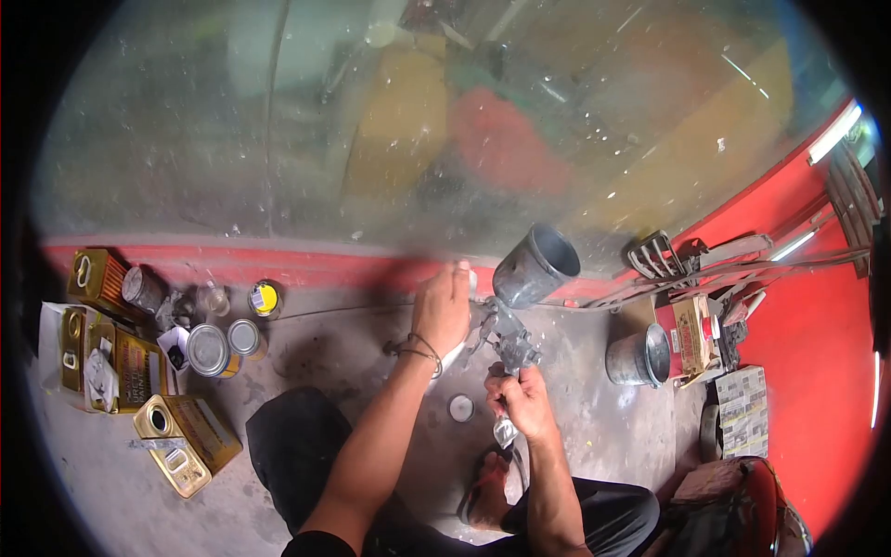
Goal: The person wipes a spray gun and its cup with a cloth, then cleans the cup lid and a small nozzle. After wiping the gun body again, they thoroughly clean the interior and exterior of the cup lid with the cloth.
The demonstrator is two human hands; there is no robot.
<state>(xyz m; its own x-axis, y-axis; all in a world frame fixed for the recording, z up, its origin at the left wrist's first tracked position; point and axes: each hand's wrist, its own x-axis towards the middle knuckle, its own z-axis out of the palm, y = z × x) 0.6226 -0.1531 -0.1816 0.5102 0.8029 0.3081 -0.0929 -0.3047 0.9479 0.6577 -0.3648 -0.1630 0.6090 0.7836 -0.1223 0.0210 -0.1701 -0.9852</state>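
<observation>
Head view: floor [583, 371] separates held spray gun [509, 338] from bucket [633, 358].

Gun [508, 340] gripped by right hand [524, 404] | left hand [442, 311] held near cup [522, 276] | 1 bucket [633, 360] set on floor [594, 436], right

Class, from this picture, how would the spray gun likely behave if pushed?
The spray gun would probably tip easily, as its wide cup sits away from the right hand. It looks metallic, so likely stiff and perhaps heavy for its size.
</observation>
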